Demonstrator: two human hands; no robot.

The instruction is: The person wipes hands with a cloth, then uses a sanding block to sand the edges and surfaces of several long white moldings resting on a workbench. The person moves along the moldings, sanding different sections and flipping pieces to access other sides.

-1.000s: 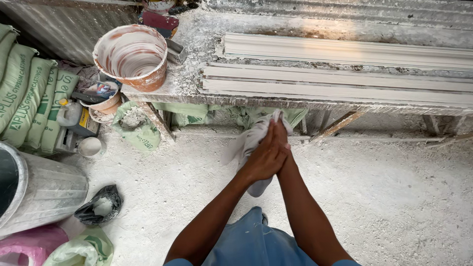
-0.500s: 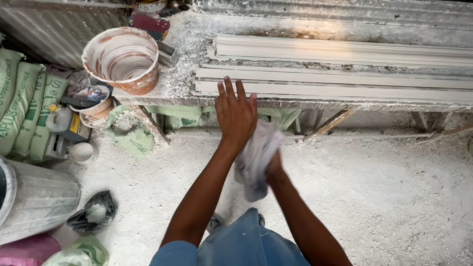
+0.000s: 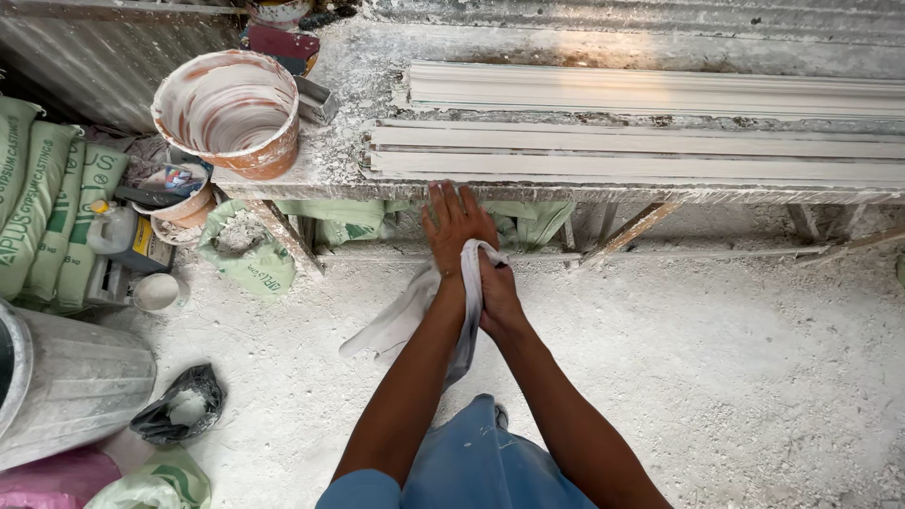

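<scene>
A white cloth (image 3: 407, 316), dusty and limp, is wrapped around the wrist of the left hand (image 3: 454, 221) and trails down to the left above the powder-covered floor (image 3: 735, 368). The left hand is stretched flat, fingers (image 3: 451, 196) released and spread, pointing toward the edge of the counter (image 3: 335, 170) without touching it. The right hand (image 3: 495, 292) presses against the left wrist, its fingers clenched on a fold of the cloth, so the wiping looks to be in progress on the wrist and forearm. Both hands appear largely free of white powder, which suggests the cleaning is well along, though the palms cannot be seen.

On the counter lie long pale mouldings (image 3: 641, 151) side by side, with a plaster-smeared bucket (image 3: 229, 111) at the left end. Beneath and beside the counter stand green sacks (image 3: 47, 198), an open green bag of white powder (image 3: 245, 253), a small white cup (image 3: 157, 291) and a plastic jug (image 3: 111, 229). A grey bin (image 3: 75, 386) lies at lower left, near a crumpled black bag (image 3: 179, 405). The person wears blue clothing (image 3: 471, 467).
</scene>
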